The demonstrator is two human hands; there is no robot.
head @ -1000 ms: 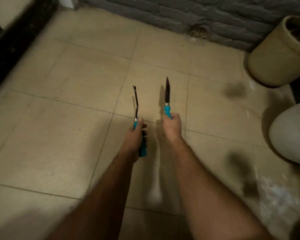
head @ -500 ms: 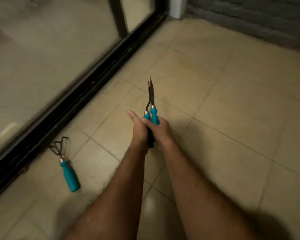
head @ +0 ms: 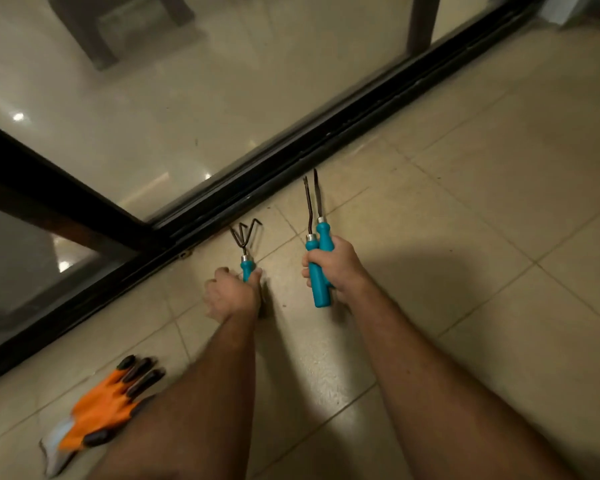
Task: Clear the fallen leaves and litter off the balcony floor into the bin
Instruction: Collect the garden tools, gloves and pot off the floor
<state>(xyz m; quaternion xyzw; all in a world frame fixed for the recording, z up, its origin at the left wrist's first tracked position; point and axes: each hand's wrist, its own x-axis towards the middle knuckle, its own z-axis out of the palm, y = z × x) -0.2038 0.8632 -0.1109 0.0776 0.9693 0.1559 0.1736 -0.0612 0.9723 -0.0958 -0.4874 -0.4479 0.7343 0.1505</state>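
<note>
My right hand (head: 329,268) clutches two teal-handled garden tools (head: 317,261) together, freeing my left hand (head: 231,294), whose fingers curl around the handle of the small rake (head: 245,247) lying beside the door track (head: 291,164). No leaves or bin show here; orange gloves (head: 101,407) lie near my left arm.

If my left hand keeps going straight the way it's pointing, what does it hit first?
Likely the black door track. The left hand grips the rake, whose prongs would meet it first; depth is unclear.
</note>
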